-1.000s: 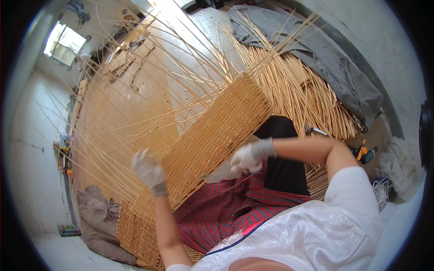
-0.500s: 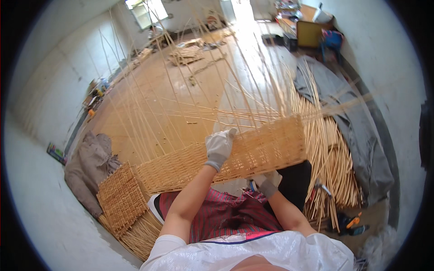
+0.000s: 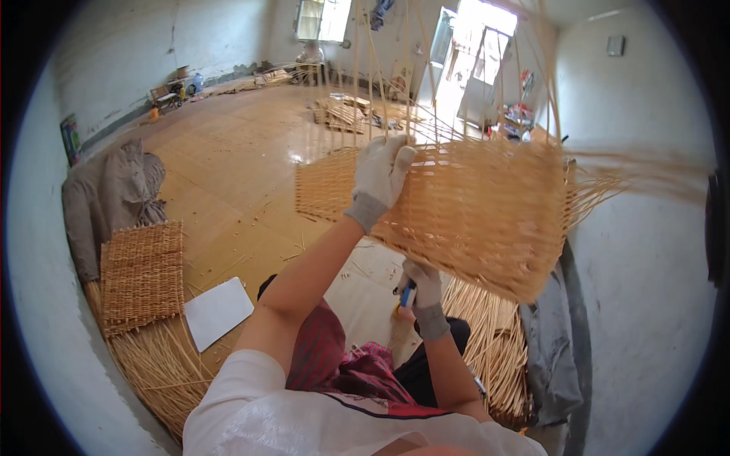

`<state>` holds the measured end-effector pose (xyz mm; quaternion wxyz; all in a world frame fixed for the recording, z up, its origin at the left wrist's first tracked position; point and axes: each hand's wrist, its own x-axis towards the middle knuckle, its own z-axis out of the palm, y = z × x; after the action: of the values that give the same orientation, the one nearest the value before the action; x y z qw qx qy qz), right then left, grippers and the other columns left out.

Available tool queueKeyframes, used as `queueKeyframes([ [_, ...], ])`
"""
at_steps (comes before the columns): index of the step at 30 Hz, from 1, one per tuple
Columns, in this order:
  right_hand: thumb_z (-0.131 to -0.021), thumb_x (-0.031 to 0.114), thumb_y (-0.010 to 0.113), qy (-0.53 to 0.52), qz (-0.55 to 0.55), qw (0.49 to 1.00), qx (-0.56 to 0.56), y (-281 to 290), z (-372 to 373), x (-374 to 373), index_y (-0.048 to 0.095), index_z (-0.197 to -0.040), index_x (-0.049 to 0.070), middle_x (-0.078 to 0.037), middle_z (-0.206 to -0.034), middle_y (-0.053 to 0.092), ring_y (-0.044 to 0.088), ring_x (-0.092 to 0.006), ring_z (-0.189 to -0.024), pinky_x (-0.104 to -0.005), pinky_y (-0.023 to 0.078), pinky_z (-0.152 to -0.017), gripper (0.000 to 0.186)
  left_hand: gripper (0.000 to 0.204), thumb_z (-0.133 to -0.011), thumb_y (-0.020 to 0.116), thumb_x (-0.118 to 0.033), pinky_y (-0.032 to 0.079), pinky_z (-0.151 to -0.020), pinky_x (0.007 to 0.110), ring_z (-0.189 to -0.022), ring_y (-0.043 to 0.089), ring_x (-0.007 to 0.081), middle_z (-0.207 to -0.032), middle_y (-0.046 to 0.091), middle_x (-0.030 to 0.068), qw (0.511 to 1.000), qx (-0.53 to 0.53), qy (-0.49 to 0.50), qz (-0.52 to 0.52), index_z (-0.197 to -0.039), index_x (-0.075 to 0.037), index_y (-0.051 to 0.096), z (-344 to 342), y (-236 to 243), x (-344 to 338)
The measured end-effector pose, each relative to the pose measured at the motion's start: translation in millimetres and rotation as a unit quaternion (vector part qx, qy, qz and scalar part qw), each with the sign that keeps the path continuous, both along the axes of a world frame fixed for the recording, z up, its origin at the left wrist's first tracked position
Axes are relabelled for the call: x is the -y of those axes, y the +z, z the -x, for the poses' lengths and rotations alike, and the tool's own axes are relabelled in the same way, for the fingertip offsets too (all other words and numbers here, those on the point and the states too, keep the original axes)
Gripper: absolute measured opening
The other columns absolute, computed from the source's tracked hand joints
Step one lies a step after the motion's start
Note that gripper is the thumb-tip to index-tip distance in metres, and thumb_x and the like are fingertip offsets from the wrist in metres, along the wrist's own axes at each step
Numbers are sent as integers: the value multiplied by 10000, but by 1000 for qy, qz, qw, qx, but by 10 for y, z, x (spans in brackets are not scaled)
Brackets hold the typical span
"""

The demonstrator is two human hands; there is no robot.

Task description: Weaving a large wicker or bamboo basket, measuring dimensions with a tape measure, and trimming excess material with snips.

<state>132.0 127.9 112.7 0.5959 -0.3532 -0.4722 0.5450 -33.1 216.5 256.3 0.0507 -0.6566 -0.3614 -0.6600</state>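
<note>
**Woven panel (image 3: pixel 487 220) raised; LH (image 3: pixel 382 175) at top edge, RH (image 3: pixel 423 287) below**

1. Change. Vs. prev. view (half a sec. ago), we have the panel higher & tilted, not low across the striped cloth (image 3: pixel 370 363) on our lap. Its rt. end appears nearer us. NB: the view itself also tips up, so part of the shift is only apparent.

2. Grip. LH: fingers curl over the top edge, pinching the panel; fingertips on the far face hidden. RH: fingers wrap a blue-handled tool (image 3: pixel 408 293); type can't be told, working end unclear. RH-to-panel contact: can't tell.

3. Panel pos. In the air above the floor (image 3: pixel 243 220), toward the floor's rt. edge, partly covering our view of the cane pile (image 3: pixel 494 334) there. Loose strands (image 3: pixel 593 190) project from the rt. end, blurred, i.e. prob. in motion.

4. Meaning. We judge this a handling step, not weaving: LH seems to bear most of the panel's wt., RH keeps the tool, & the lower edge looks reachable from beneath.

5. Surroundings. A second woven mat (image 3: pixel 144 277) lies near the floor's L edge w/ a white board (image 3: pixel 220 311) just beside it, both well apart from the panel.
</note>
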Motion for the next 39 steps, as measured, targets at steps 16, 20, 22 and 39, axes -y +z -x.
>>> queueKeyframes([
  [16, -884, 221, 624, 257, -44, 669, 696, -2977, 206, -1366, 542, -1419, 221, -158, -1025, 710, 694, -298, -873, -409, 546, -782, 541, 966, -845, 816, -207, 448, -1071, 374, -1363, 402, 268, -1520, 312, 174, 825, 449, -195, 282, -1542, 8, 183, 857, -1820, -704],
  [20, -861, 257, 676, 348, 231, 630, 655, -3699, -77, -224, 628, -1239, 183, -120, -989, 705, 670, -274, -859, -404, 528, -755, 388, 997, -843, 818, -206, 414, -1097, 366, -1373, 384, 266, -1536, 294, 152, 787, 504, -182, 306, -1560, -27, 149, 849, -1737, -678],
  [22, -857, 277, 704, 294, 397, 681, 541, -3930, 9, 221, 666, -1139, 146, -82, -935, 699, 646, -242, -807, -396, 513, -711, 313, 823, -908, 730, -141, 473, -1038, 358, -1333, 435, 266, -1545, 304, 129, 709, 623, -232, 236, -1548, -88, 216, 815, -1768, -703],
  [39, -1050, 369, 492, -357, -29, 933, 17, -737, -2153, 508, 656, -1234, 16, -129, -1207, 690, 666, -237, -1054, -393, 521, -941, 431, 639, -962, 682, -182, 531, -995, 470, -1201, 559, 292, -1371, 518, 134, 682, 585, -296, 325, -1488, -76, 336, 1161, -2117, -422],
])
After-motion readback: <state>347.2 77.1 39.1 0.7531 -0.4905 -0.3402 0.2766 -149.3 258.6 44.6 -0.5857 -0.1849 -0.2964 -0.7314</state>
